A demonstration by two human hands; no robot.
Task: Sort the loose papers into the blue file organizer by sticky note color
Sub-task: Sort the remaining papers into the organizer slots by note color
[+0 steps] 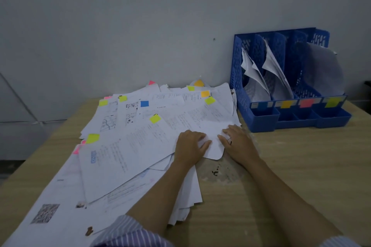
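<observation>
A: Grey wall behind, wood-grain table. Blue file organizer sits at the back against the wall. Status?

B: Early. Organizer has four slots, front-labelled blue, orange, pink, yellow-green going left to right. A few sheets stand in them; can't tell which slot the far-right sheets sit in. Bulk is still unsorted: loose papers are heaped left of the organizer, the heap's far corner nearly touching it.

A: Hands?

B: Both on the top sheet at the heap's edge nearest the organizer. Left hand has fingers curled onto the paper, right hand pinches its corner. Sheet isn't lifted yet.

A: Obstacles?

B: Overlap. Yellow-green, orange, pink and blue notes poke out at mixed angles, many half-buried. Likely other sheets drag along. Table between heap and organizer looks passable.
</observation>
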